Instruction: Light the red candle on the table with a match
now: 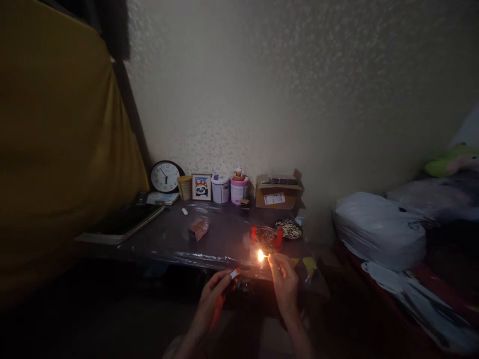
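pinching lit match [266, 256]: right hand [285, 280], lower centre of frame, likely keeping grip behind flame [260, 256]; left hand [214, 295] grasps small box [235, 273], apart, probably to avoid catching.

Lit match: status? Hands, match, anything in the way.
Right hand pinching match, flame at its tip. Left hand gripping small box, apart from flame. Red-sided dish shows just beyond flame; gap unclear.
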